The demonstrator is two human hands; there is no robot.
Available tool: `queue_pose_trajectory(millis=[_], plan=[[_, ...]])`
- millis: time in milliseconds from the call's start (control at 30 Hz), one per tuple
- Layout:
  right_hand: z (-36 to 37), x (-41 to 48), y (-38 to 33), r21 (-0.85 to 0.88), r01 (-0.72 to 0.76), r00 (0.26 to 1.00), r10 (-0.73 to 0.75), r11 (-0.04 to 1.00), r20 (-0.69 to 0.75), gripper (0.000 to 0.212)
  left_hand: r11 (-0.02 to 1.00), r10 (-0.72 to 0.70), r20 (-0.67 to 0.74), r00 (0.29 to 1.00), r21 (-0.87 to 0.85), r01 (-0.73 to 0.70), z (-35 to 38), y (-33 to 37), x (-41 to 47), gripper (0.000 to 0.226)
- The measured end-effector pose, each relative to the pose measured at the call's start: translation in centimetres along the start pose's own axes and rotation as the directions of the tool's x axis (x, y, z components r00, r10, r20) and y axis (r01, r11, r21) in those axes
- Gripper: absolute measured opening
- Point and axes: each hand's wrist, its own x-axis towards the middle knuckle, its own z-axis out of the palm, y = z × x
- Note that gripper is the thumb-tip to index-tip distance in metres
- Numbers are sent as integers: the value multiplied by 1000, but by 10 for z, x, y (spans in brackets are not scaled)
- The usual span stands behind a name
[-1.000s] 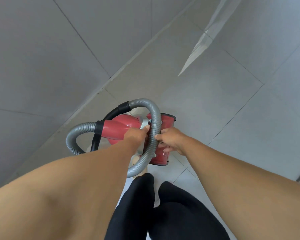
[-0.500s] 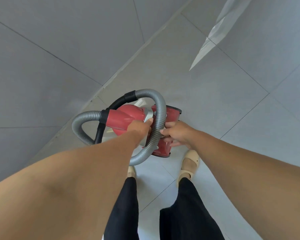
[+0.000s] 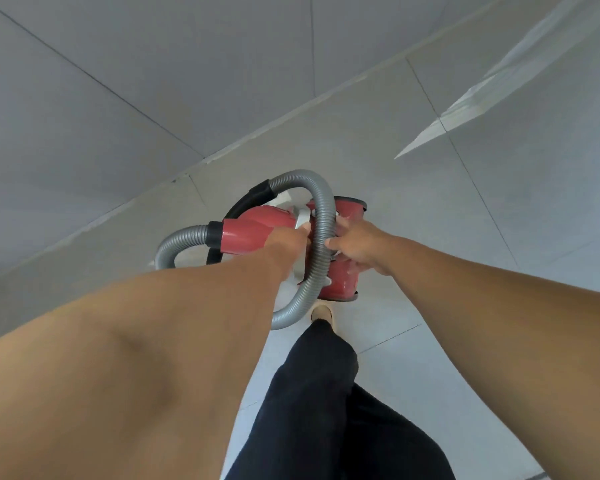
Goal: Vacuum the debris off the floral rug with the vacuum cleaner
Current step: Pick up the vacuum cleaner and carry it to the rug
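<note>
I carry a red vacuum cleaner [image 3: 253, 230] above the tiled floor, in the middle of the head view. Its grey ribbed hose [image 3: 321, 237] loops round the body and hangs down on both sides. My left hand [image 3: 286, 239] grips the vacuum's top near a white part of the handle. My right hand [image 3: 359, 242] holds the red body and the hose from the right side. The floral rug is not in view.
A grey tiled wall [image 3: 118, 81] meets the pale tiled floor [image 3: 430, 220] along a line running from lower left to upper right. A bright patch of light [image 3: 465, 112] lies on the floor at upper right. My dark trouser legs [image 3: 326, 393] and one beige shoe [image 3: 321, 311] are below the vacuum.
I have stepped forward with the vacuum; my legs changed position and only one shoe shows now. Both hands keep the same hold.
</note>
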Motion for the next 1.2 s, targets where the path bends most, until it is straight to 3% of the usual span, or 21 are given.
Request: queue_pose_trajectory(millis=[367, 600, 700, 933, 1067, 1200], plan=[[-31, 55, -80, -394, 210, 977, -171, 895, 131, 63, 902, -132, -91, 987, -423, 81, -24, 42, 18, 50], [-37, 58, -90, -536, 251, 941, -72, 806, 332, 80, 772, -253, -203, 946, -631, 71, -7, 32, 23, 48], [-38, 56, -83, -629, 330, 915, -75, 704, 397, 77, 654, -296, -187, 937, -755, 56, 12, 18, 21, 39], [-18, 60, -31, -730, 470, 870, -119, 496, 479, 72, 210, -352, -13, 936, -975, 66, 69, -28, 15, 37], [-11, 66, 11, -765, 507, 857, -139, 397, 496, 67, 83, -359, 46, 932, -993, 80, 111, -46, 12, 41], [-6, 60, 49, -789, 553, 827, -60, 267, 560, 59, -57, -409, 79, 909, -997, 61, 156, -68, 3, 38]])
